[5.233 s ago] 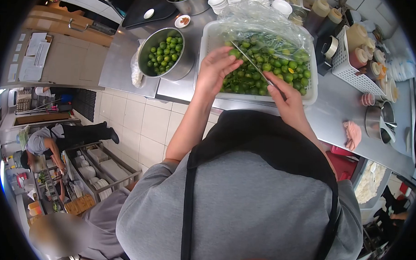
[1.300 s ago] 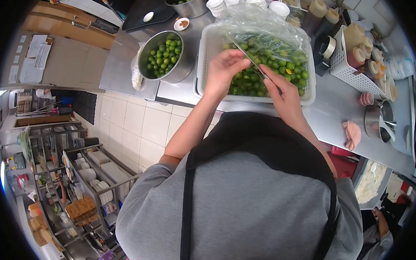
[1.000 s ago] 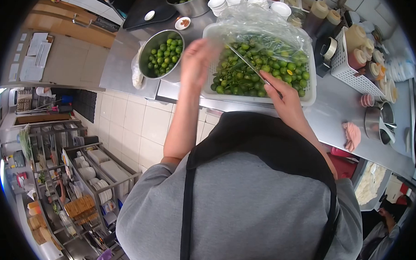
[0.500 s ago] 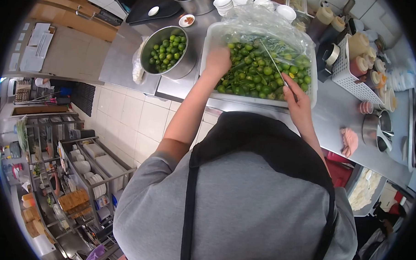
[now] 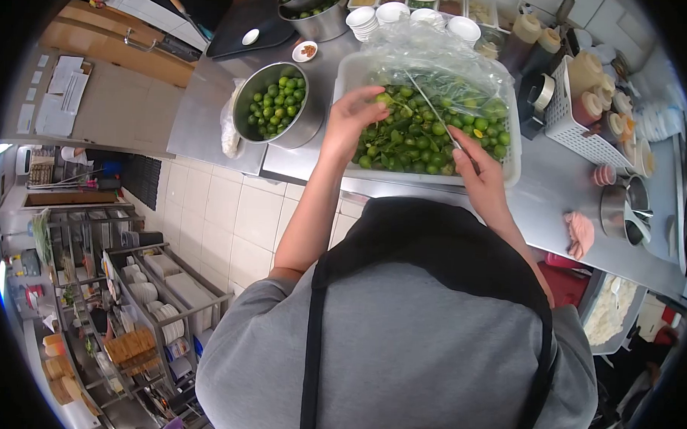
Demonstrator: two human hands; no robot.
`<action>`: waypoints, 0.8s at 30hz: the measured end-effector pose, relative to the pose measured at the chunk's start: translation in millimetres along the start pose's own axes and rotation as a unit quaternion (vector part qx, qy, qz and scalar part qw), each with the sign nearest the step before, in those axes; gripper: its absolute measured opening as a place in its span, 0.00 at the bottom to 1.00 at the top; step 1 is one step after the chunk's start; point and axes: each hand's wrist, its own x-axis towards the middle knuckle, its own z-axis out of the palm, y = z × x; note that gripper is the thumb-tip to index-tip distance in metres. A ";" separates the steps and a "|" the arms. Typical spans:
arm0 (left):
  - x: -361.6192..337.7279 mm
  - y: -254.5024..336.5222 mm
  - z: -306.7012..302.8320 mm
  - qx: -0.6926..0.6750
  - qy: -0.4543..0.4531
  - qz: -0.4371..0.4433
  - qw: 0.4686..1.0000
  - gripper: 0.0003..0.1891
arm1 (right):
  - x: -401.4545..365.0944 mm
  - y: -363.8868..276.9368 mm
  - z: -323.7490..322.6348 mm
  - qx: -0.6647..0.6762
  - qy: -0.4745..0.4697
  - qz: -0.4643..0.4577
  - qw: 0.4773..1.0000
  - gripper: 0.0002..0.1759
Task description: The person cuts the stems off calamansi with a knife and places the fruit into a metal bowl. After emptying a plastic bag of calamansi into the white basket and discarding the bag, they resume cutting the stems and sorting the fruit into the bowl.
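My left hand (image 5: 348,122) is over the left side of a white plastic tub (image 5: 514,169), its thumb and fingers closed on a green lime (image 5: 384,100). In my right hand (image 5: 479,174) is a knife (image 5: 430,105), its long thin blade pointing up and left across the tub. Loose limes (image 5: 421,145) and some green leaves fill the tub. A clear plastic sheet (image 5: 440,55) covers its far part. Left of the tub stands a metal pot (image 5: 310,130) with many limes inside.
Small white bowls (image 5: 463,29) stand in stacks behind the tub. At the right is a white basket (image 5: 574,124) of sauce bottles. A pink cloth (image 5: 579,236) lies near the counter's front edge. Another metal pot (image 5: 323,26) stands at the back left.
My left hand was blurred at the tub's left side; now it is raised slightly, with a lime between its fingers. The knife in my right hand has shifted a little left.
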 end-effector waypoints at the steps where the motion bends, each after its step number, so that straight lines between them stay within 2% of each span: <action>1: -2.8 1.1 3.3 -0.001 -0.001 0.000 1.000 0.13 | 0.9 -2.8 2.3 0.011 -0.012 -0.011 1.000 0.18; 5: -9.5 0.1 17.1 -0.038 0.015 0.023 0.999 0.14 | 1.6 -8.9 10.5 0.024 -0.058 0.002 0.998 0.18; 19: -26.8 7.1 28.7 -0.073 -0.009 0.047 0.996 0.12 | 9.9 14.3 13.1 0.019 -0.046 0.013 0.999 0.17; 21: -36.3 23.6 37.2 -0.103 -0.038 0.059 0.992 0.12 | 17.9 29.0 6.9 -0.017 -0.017 0.098 0.995 0.17; 22: -34.0 26.4 38.0 -0.103 -0.038 0.061 0.992 0.12 | 16.5 27.8 7.1 0.011 0.009 0.062 0.998 0.18; 24: -33.2 28.6 35.9 -0.101 -0.033 0.065 0.992 0.14 | 16.2 16.2 5.8 -0.001 -0.002 0.055 0.998 0.18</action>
